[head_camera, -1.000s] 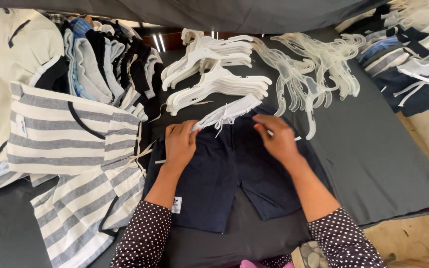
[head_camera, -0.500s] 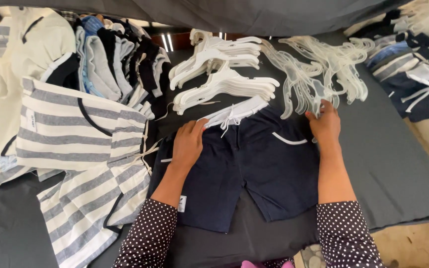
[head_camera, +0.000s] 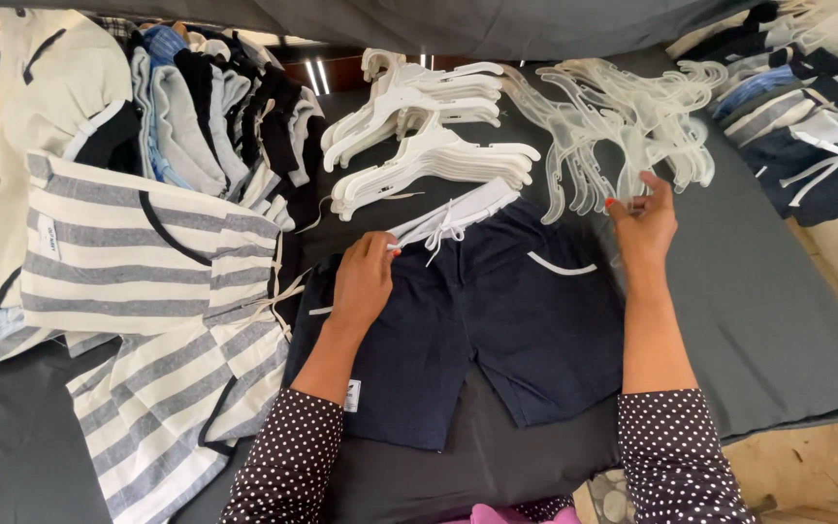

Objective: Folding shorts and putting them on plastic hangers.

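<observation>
A pair of navy shorts [head_camera: 482, 320] with a white waistband and drawstring lies flat on the dark grey table [head_camera: 758, 320] in front of me. My left hand [head_camera: 363, 278] rests on the shorts' left side, its fingers pinching the white waistband. My right hand [head_camera: 644, 225] is past the shorts' right edge, fingers closed on a clear plastic hanger [head_camera: 632, 165] at the near edge of the clear hanger pile. Both arms wear dark sleeves with white dots.
Stacks of white hangers [head_camera: 419, 136] lie behind the shorts. Grey and white striped garments [head_camera: 138, 281] lie at left, with a row of folded clothes [head_camera: 206, 116] behind them. More folded dark and striped clothes [head_camera: 807, 97] sit at the far right. The table's edge runs at lower right.
My right hand left the shorts' waistband and moved right and away to the clear hangers, where it now grips one. My left hand stayed on the waistband.
</observation>
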